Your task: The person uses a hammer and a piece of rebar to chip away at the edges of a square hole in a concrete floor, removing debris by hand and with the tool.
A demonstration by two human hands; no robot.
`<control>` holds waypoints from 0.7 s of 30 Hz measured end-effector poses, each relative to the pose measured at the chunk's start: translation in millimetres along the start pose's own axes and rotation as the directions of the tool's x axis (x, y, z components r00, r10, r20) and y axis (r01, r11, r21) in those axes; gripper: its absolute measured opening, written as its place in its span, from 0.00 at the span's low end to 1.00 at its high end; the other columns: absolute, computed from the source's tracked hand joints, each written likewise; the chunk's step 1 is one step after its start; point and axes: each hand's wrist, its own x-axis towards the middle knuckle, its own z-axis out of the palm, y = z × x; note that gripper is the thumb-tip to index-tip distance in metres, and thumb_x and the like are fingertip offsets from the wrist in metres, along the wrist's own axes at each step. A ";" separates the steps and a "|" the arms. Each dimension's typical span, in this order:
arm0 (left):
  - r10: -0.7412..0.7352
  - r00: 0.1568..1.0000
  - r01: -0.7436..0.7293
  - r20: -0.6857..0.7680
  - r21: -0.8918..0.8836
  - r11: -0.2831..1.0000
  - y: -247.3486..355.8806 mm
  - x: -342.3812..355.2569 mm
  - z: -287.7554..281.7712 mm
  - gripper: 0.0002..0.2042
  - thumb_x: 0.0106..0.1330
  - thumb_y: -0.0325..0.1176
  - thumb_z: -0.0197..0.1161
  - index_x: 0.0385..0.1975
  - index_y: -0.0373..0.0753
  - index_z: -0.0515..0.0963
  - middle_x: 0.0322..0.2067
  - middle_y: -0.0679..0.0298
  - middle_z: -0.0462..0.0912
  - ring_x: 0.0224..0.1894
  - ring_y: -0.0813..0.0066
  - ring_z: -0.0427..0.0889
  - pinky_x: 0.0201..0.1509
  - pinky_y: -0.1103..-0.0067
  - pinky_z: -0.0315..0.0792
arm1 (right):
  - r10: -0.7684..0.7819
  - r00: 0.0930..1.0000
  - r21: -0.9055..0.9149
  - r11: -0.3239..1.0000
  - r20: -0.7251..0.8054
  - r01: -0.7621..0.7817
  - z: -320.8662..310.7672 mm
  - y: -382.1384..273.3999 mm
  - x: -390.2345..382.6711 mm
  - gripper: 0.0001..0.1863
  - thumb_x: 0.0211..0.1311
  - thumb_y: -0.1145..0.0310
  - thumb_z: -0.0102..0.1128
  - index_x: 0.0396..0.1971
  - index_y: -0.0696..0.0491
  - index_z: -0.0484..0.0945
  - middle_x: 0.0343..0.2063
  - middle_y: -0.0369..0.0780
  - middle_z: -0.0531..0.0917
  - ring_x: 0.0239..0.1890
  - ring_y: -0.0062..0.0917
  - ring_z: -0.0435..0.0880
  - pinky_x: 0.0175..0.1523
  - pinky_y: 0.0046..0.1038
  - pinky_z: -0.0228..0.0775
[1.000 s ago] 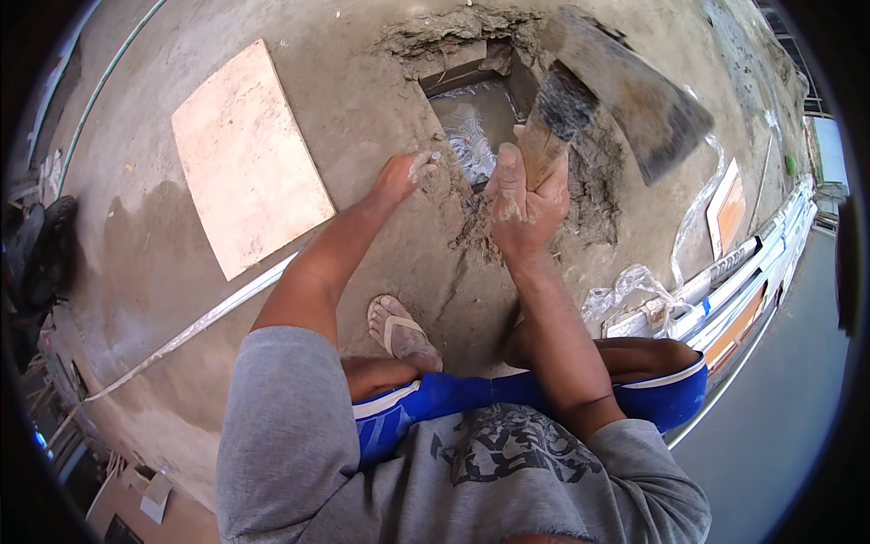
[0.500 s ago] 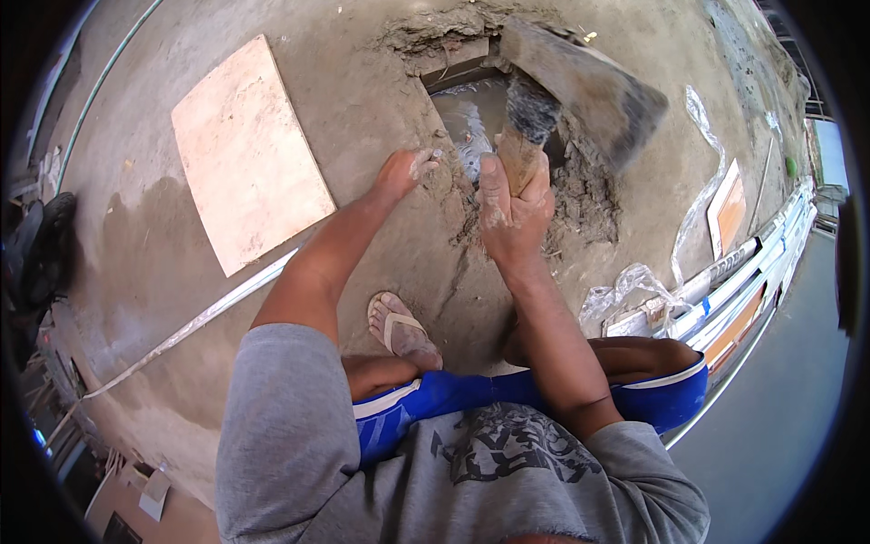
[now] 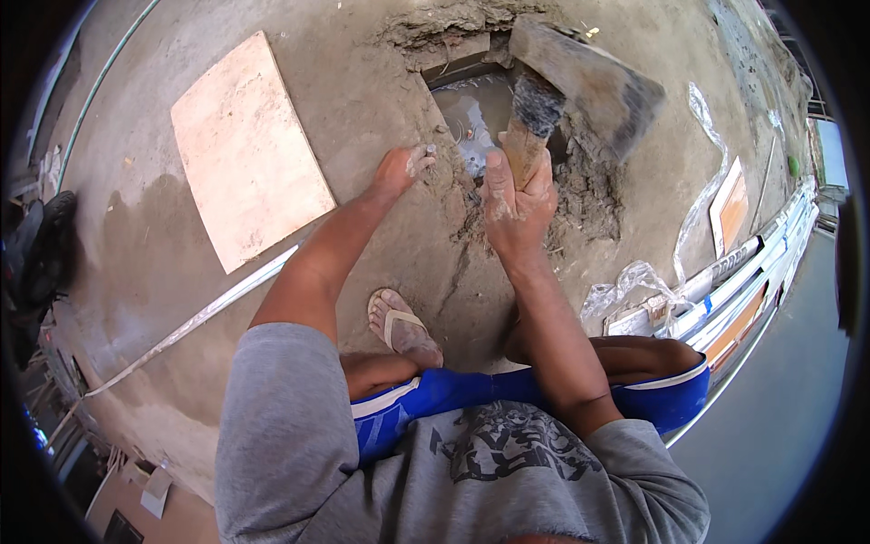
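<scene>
My right hand [image 3: 518, 207] is closed around the wooden handle of an axe-like tool [image 3: 589, 83]. A dark band circles the handle just below its broad, mud-caked head, which flares toward the right. The tool is raised over the right side of a square pit [image 3: 455, 67] with murky grey water [image 3: 473, 113] in it. On the near left side of the pit, my left hand [image 3: 404, 170] is closed, its fingertips coated in grey mud. A small greyish nub shows at those fingers; what it is cannot be made out.
Broken, muddy ground rings the pit. A pale board [image 3: 249, 154] lies to the left, with a long white strip [image 3: 204, 317] below it. At right are crumpled clear plastic [image 3: 634, 286] and stacked long panels [image 3: 752, 281]. My sandalled foot [image 3: 403, 328] is near the pit.
The axe-like tool has shifted slightly to the right and its handle shows more plainly. My left hand has moved very slightly left.
</scene>
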 end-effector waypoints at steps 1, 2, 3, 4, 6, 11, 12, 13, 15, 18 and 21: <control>-0.010 1.000 0.010 -0.006 0.035 0.999 1.1 1.5 2.9 0.14 0.67 0.44 0.64 0.45 0.43 0.83 0.39 0.50 0.85 0.40 0.47 0.83 0.45 0.63 0.74 | -0.086 0.989 0.084 0.992 -0.118 0.096 2.7 6.1 -1.6 0.17 0.68 0.58 0.61 0.41 0.58 0.77 0.30 0.55 0.83 0.34 0.54 0.83 0.38 0.45 0.74; -0.018 1.000 0.019 -0.020 0.070 0.997 1.1 3.8 5.2 0.14 0.67 0.44 0.64 0.46 0.43 0.83 0.39 0.50 0.85 0.40 0.47 0.83 0.46 0.63 0.74 | -0.167 0.957 0.155 0.966 -0.237 0.207 5.2 14.5 -2.8 0.16 0.68 0.58 0.61 0.41 0.58 0.77 0.30 0.55 0.83 0.34 0.53 0.84 0.38 0.44 0.74; -0.016 1.000 0.017 -0.020 0.068 0.998 -0.2 2.7 5.1 0.14 0.67 0.44 0.64 0.46 0.43 0.83 0.39 0.50 0.85 0.40 0.47 0.83 0.46 0.63 0.74 | -0.168 0.957 0.152 0.966 -0.237 0.208 10.9 36.3 -10.3 0.16 0.68 0.58 0.61 0.41 0.58 0.77 0.30 0.55 0.83 0.34 0.53 0.84 0.38 0.44 0.74; -0.048 0.999 0.047 0.004 0.080 0.996 -1.4 4.5 6.1 0.14 0.67 0.44 0.63 0.45 0.43 0.83 0.39 0.50 0.85 0.41 0.47 0.83 0.46 0.63 0.75 | -0.148 0.986 -0.038 0.989 -0.072 0.145 16.4 68.7 -20.0 0.16 0.68 0.59 0.62 0.41 0.58 0.77 0.31 0.56 0.83 0.35 0.53 0.83 0.38 0.45 0.74; -0.074 0.997 0.071 0.026 0.091 0.993 1.2 7.0 10.6 0.14 0.67 0.44 0.63 0.45 0.43 0.83 0.39 0.51 0.85 0.42 0.47 0.82 0.47 0.63 0.75 | -0.091 0.992 -0.239 0.965 0.083 0.108 19.1 109.1 -28.9 0.16 0.68 0.59 0.62 0.41 0.58 0.77 0.32 0.56 0.84 0.35 0.54 0.83 0.39 0.45 0.74; 0.083 0.996 -0.076 -0.046 0.132 0.988 0.4 -2.0 7.2 0.14 0.68 0.44 0.62 0.43 0.42 0.84 0.39 0.54 0.86 0.42 0.50 0.84 0.46 0.66 0.76 | 0.142 0.959 -0.267 0.961 0.247 -0.073 12.3 76.4 -10.0 0.16 0.68 0.60 0.62 0.42 0.59 0.76 0.34 0.58 0.83 0.39 0.57 0.82 0.41 0.45 0.74; 0.077 0.996 -0.071 -0.045 0.132 0.989 4.6 -2.8 5.3 0.14 0.68 0.44 0.62 0.43 0.42 0.84 0.39 0.54 0.86 0.42 0.50 0.84 0.46 0.66 0.76 | 0.061 0.984 -0.144 0.989 0.165 -0.037 7.7 46.3 -4.5 0.15 0.68 0.61 0.63 0.42 0.59 0.76 0.32 0.55 0.84 0.35 0.53 0.83 0.39 0.41 0.75; 0.018 1.000 -0.016 -0.019 0.106 0.994 12.7 -3.1 4.3 0.14 0.68 0.44 0.62 0.44 0.42 0.83 0.41 0.53 0.86 0.43 0.49 0.83 0.47 0.65 0.76 | 0.067 0.984 -0.143 0.989 0.164 -0.043 3.2 25.7 0.9 0.15 0.68 0.61 0.63 0.42 0.59 0.76 0.32 0.55 0.84 0.35 0.53 0.83 0.39 0.41 0.75; -0.045 0.999 0.044 0.007 0.090 0.995 17.2 -5.3 1.6 0.14 0.68 0.43 0.62 0.45 0.43 0.83 0.42 0.53 0.85 0.45 0.48 0.81 0.49 0.65 0.76 | -0.137 0.986 0.056 0.988 -0.094 0.143 -1.1 -1.2 7.1 0.17 0.71 0.58 0.61 0.45 0.58 0.78 0.27 0.47 0.83 0.27 0.30 0.82 0.34 0.35 0.73; -0.039 0.999 0.041 -0.015 0.116 0.992 11.6 -6.1 2.7 0.13 0.68 0.43 0.62 0.44 0.42 0.83 0.42 0.53 0.85 0.45 0.47 0.81 0.50 0.65 0.75 | -0.463 0.884 -0.261 0.862 -0.059 0.434 5.9 50.7 -5.5 0.14 0.69 0.63 0.62 0.46 0.57 0.78 0.26 0.47 0.82 0.23 0.36 0.81 0.30 0.35 0.72; -0.001 1.000 0.004 -0.030 0.082 0.997 12.2 -1.0 7.7 0.14 0.68 0.44 0.62 0.43 0.41 0.83 0.41 0.51 0.84 0.44 0.46 0.81 0.49 0.63 0.75 | -0.199 0.977 -0.231 0.950 0.078 0.212 20.8 120.1 -35.7 0.16 0.66 0.63 0.64 0.48 0.58 0.76 0.28 0.52 0.82 0.30 0.50 0.83 0.35 0.42 0.74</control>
